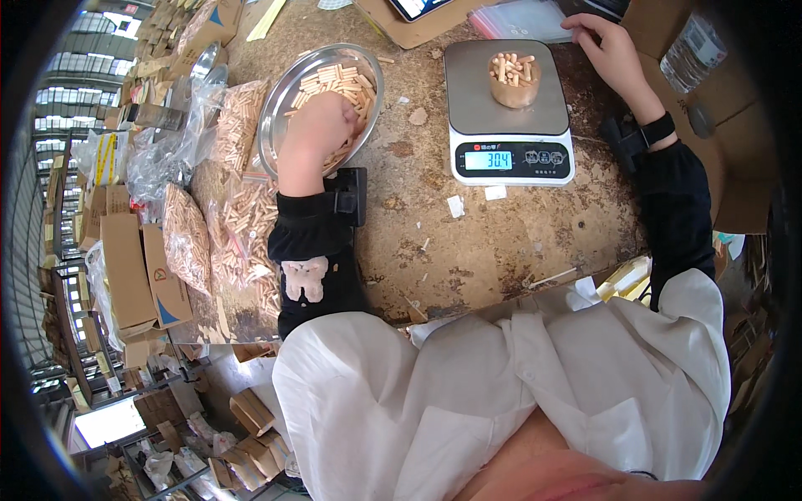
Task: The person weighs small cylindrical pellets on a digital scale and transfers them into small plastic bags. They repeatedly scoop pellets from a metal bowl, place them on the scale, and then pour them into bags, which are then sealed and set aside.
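Observation:
My left hand point(322, 125) is down in an oval metal tray point(266, 138) of short wooden dowels point(334, 79). Its fingers are curled over the dowels, and what they grip is hidden beneath the hand. To the right stands a white digital scale point(511, 159) with a steel plate and a lit display. A small tan cup point(514, 93) filled with upright and slanted dowels rests on the plate. Beyond the scale, my right hand point(606, 54) reaches out with its fingers apart, the fingertips at the edge of a stack of clear zip bags point(526, 21). It holds nothing.
Clear bags full of dowels point(246, 221) lie along the table's left side, with cardboard boxes point(125, 267) beyond. A plastic bottle point(693, 54) stands at the far right beside a cardboard box point(743, 159). Paper scraps point(455, 206) dot the worn wooden tabletop point(409, 250).

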Demonstrator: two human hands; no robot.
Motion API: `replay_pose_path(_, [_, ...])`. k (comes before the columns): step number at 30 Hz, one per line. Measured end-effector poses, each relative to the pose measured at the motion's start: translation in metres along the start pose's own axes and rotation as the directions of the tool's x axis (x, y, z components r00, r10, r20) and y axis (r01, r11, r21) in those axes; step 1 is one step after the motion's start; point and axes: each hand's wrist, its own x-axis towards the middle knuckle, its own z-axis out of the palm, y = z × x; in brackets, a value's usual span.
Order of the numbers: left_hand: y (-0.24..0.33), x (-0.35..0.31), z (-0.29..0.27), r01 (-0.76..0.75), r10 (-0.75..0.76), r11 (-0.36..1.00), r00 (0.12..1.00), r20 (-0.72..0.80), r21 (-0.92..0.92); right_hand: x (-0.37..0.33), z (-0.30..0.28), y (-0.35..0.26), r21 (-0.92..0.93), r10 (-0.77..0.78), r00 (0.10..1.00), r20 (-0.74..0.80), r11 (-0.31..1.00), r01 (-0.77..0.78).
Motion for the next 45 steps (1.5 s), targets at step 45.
replay_pose_path(45, [0.123,-0.106,0.038,-0.337,0.093,0.006,0.938,-0.335,-0.941,-0.006,-0.043,-0.159,-0.131,-0.583,0.790,-0.189,0.812,0.568])
